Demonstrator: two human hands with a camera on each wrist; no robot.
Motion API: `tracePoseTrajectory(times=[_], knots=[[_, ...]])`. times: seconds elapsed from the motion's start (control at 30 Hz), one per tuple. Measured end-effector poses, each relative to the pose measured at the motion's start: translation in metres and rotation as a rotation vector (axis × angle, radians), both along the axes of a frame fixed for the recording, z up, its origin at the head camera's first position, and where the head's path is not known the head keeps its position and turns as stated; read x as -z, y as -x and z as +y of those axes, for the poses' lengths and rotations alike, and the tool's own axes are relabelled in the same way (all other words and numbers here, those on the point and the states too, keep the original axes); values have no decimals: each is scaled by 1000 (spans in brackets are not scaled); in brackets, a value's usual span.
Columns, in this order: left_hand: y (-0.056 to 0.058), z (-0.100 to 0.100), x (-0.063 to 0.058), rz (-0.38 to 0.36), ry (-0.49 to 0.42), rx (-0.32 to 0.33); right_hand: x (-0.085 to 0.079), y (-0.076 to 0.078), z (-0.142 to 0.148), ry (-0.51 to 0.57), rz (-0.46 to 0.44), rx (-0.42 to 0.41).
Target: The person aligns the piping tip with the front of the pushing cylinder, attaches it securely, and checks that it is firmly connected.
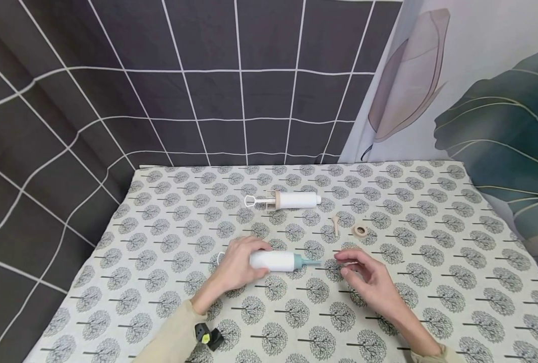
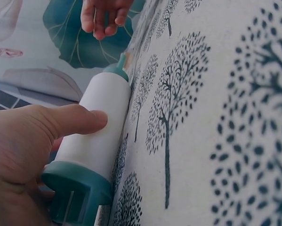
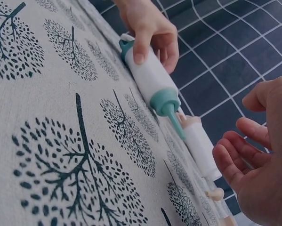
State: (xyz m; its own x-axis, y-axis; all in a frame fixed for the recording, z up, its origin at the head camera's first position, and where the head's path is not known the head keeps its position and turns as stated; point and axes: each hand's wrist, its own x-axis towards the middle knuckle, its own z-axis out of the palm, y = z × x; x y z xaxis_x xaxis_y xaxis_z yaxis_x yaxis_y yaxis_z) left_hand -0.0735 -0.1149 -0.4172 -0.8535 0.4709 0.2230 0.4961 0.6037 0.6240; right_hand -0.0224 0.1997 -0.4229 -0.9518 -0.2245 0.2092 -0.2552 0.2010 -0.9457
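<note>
My left hand (image 1: 239,259) grips a white icing syringe (image 1: 274,261) around its barrel, with the thumb (image 2: 84,120) laid along the near side. The syringe lies low over the tablecloth, its slim teal nozzle (image 1: 310,262) pointing right. A teal collar (image 2: 77,181) with side grips shows at the plunger end in the left wrist view. To the right of the nozzle tip hovers my right hand (image 1: 373,282), fingers loosely bent with nothing between them. In the right wrist view its fingers (image 3: 242,150) are apart from the syringe.
A second white syringe with a beige collar (image 1: 296,200) lies farther back, its plunger handle to the left. Nearer the right hand are a small beige nozzle piece (image 1: 335,225) and a beige ring (image 1: 360,231). A dark grid curtain (image 1: 269,96) hangs behind the table.
</note>
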Motion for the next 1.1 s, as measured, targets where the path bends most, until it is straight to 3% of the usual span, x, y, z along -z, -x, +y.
tracePoseTrajectory(times=[0.4,0.63,0.93,1.1], knots=[[-2,0,0,8,65,-7,1,0,-1,3,36,-11],[-2,2,0,81,74,-45,2,1,0,3,27,-3],[6,18,-10,180,-77,-111,-2,6,5,-13,111,-35],[10,29,-16,157,-145,-117,-4,9,11,-40,122,-40]])
